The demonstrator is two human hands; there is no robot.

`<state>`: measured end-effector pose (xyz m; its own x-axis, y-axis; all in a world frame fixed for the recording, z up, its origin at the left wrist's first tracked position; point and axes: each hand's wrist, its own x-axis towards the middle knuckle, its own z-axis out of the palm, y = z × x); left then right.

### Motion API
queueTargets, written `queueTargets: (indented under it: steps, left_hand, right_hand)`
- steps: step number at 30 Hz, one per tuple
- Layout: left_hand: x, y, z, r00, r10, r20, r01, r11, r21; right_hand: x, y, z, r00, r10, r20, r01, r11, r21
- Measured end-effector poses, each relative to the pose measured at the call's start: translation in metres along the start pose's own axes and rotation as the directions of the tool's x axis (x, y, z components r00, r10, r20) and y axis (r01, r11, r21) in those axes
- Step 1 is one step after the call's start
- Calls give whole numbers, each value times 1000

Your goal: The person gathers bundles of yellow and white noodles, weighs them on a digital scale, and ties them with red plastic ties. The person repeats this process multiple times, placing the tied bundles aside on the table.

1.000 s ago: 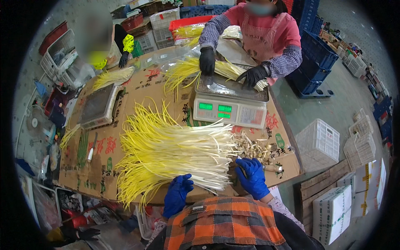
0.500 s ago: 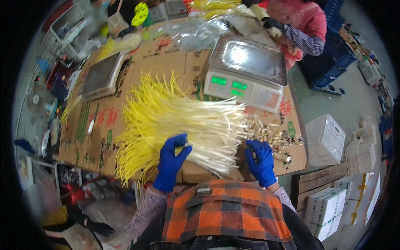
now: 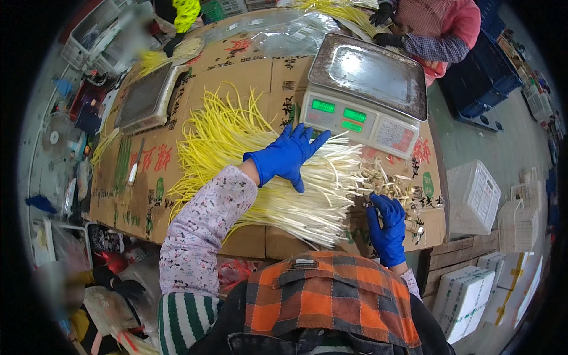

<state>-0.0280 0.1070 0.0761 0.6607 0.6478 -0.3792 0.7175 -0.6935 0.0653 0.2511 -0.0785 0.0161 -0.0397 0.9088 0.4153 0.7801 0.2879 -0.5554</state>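
A broad heap of yellow chives (image 3: 313, 207) lies on the cardboard-covered table, yellow leaves to the left and white stalks to the right. My left hand (image 3: 288, 155), in a blue glove, reaches across the heap with its fingers spread, palm down over the stalks. Just right of the white ends is my right hand (image 3: 387, 229), also blue-gloved, its fingers curled in. Whatever it may hold is hidden. Brownish root trimmings (image 3: 387, 182) are scattered beyond it.
A scale (image 3: 364, 89) with green displays stands behind the heap; a second scale (image 3: 145, 97) is at the left. A knife (image 3: 134, 168) lies on the cardboard (image 3: 236, 77). A co-worker (image 3: 435, 35) handles chives at the far right. White crates (image 3: 473, 198) stand right of the table.
My left hand has moved from the heap's near edge, up and to the right, across the stalks, and its fingers have spread. The right hand stays beside the stalk ends. The view has shifted slightly.
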Motion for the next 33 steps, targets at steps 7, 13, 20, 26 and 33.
queueTargets:
  steps: [7,13,20,26,33]
  left_hand:
    - [22,-15,3,994,78,70,-49,935,-352]
    - [-9,4,30,968,89,-233,-131,976,-172]
    - [3,-13,36,963,65,-262,-157,925,-347]
    - [-16,-18,4,920,-335,-204,-10,500,-866]
    - [-5,-16,25,967,-212,-144,25,638,-769]
  right_hand:
    - [8,1,3,1000,30,7,-30,1000,-9]
    - [23,0,6,1000,3,0,-3,1000,28]
    - [23,-3,1,1000,18,-12,-18,1000,5]
    - [27,-4,-5,998,37,-53,-34,998,54]
    - [31,-8,-7,996,51,-73,-44,994,99]
